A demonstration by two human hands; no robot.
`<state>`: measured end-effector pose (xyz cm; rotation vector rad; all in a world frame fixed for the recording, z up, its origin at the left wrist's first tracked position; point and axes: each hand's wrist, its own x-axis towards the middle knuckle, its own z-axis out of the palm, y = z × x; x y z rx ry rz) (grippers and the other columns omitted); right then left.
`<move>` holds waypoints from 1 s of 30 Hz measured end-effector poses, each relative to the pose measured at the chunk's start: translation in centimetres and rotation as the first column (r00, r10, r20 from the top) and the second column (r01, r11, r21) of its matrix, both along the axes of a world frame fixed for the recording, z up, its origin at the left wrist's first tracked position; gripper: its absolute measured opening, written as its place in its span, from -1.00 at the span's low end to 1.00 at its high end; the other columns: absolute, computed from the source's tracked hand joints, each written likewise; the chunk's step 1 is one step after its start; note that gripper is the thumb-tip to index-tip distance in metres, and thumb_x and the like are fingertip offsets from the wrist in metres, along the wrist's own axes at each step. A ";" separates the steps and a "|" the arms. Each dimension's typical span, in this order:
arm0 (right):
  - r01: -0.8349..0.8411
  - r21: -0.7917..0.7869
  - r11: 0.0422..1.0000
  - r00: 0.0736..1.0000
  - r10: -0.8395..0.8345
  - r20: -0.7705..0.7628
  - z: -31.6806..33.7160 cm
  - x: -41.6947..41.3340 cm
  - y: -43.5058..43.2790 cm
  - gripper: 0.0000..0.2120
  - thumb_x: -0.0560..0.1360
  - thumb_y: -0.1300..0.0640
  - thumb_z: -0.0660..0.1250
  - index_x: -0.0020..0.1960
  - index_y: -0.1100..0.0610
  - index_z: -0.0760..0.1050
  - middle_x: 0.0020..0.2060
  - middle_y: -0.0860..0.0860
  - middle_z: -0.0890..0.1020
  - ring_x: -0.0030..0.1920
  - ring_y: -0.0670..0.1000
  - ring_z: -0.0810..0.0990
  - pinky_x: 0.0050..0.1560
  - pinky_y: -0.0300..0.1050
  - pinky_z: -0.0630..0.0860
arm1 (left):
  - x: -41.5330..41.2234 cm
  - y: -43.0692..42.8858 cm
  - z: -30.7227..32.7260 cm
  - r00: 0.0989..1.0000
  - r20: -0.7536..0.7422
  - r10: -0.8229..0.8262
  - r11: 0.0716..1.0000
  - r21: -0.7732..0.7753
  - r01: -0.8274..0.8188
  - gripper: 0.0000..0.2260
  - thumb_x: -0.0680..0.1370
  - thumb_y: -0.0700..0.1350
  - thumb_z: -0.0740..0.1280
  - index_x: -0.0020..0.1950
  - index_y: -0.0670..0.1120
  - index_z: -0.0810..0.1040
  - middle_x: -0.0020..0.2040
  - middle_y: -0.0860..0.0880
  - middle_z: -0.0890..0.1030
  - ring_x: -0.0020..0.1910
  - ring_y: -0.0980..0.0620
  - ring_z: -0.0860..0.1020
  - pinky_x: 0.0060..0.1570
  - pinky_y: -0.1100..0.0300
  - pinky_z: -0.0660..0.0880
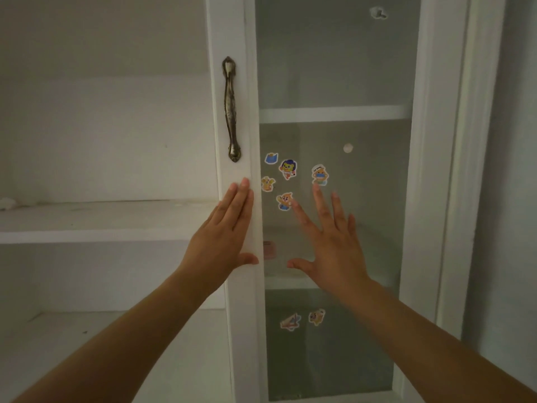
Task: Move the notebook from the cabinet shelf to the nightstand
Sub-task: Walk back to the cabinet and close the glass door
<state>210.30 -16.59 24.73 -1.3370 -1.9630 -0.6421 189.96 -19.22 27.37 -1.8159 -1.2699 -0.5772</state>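
Observation:
A white cabinet door [430, 170] with a frosted glass pane stands in front of me. My left hand [223, 231] lies flat on the door's left frame, below the dark metal handle [231, 109], fingers together and holding nothing. My right hand [328, 239] is spread open against the glass, just below several cartoon stickers [287, 170]. A small pink shape [269, 250] shows dimly behind the glass on a shelf; I cannot tell what it is. No notebook or nightstand is plainly in view.
Open white shelves [101, 219] fill the left side; a small white scrap [7, 203] lies at the far left of one. Behind the glass are more shelves [334, 113]. Two further stickers [302, 319] sit lower on the pane.

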 end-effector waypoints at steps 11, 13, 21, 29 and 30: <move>0.013 0.030 0.999 1.000 -0.013 0.013 -0.2 -0.3 -0.2 0.06 0.27 -0.22 0.44 0.48 -0.12 -0.23 0.50 0.08 -0.23 0.47 0.22 -0.23 0.41 0.20 0.01 | 0.1 0.0 -0.1 0.998 0.053 -0.030 0.998 -0.062 0.033 0.10 0.11 0.16 0.54 0.44 -0.30 0.09 0.47 -0.25 0.19 0.43 -0.23 0.19 0.14 0.01 0.27; 0.009 0.040 0.999 1.000 -0.009 0.005 -0.8 -0.5 -0.2 0.03 0.29 -0.18 0.45 0.50 -0.05 -0.17 0.50 0.12 -0.18 0.47 0.23 -0.18 0.40 0.11 0.00 | 0.2 -0.2 -0.4 0.994 0.096 -0.051 0.996 -0.064 0.057 0.10 0.16 0.15 0.53 0.47 -0.27 0.00 0.51 -0.18 0.06 0.46 -0.14 0.07 0.18 0.00 0.29; 0.005 0.090 0.996 1.000 -0.002 -0.027 -1.5 -1.1 1.2 0.02 0.24 -0.09 0.51 0.50 0.07 -0.03 0.49 0.16 -0.08 0.46 0.24 -0.13 0.37 0.08 0.09 | 0.5 0.4 -0.6 0.979 0.193 -0.066 0.988 -0.123 0.091 0.06 0.30 0.13 0.45 0.41 -0.15 -0.30 0.47 -0.01 -0.26 0.45 0.01 -0.20 0.14 -0.02 0.47; 0.059 0.136 0.989 0.998 -0.057 -0.018 -1.7 -1.3 2.2 0.06 0.19 -0.14 0.53 0.49 0.09 0.02 0.49 0.20 0.01 0.45 0.27 -0.03 0.34 0.12 0.22 | 0.1 1.8 -0.7 0.978 0.193 -0.083 0.986 -0.126 0.108 0.04 0.31 0.13 0.44 0.40 -0.13 -0.31 0.46 0.00 -0.28 0.46 -0.02 -0.20 0.14 -0.03 0.47; 0.056 0.132 0.990 0.998 -0.054 -0.017 -1.7 -1.3 2.3 0.06 0.19 -0.13 0.53 0.49 0.09 0.01 0.49 0.20 0.01 0.45 0.27 -0.04 0.34 0.12 0.21 | 0.1 1.9 -0.7 0.977 0.195 -0.085 0.985 -0.129 0.112 0.04 0.32 0.13 0.43 0.40 -0.13 -0.32 0.45 0.01 -0.30 0.46 -0.01 -0.22 0.15 -0.04 0.46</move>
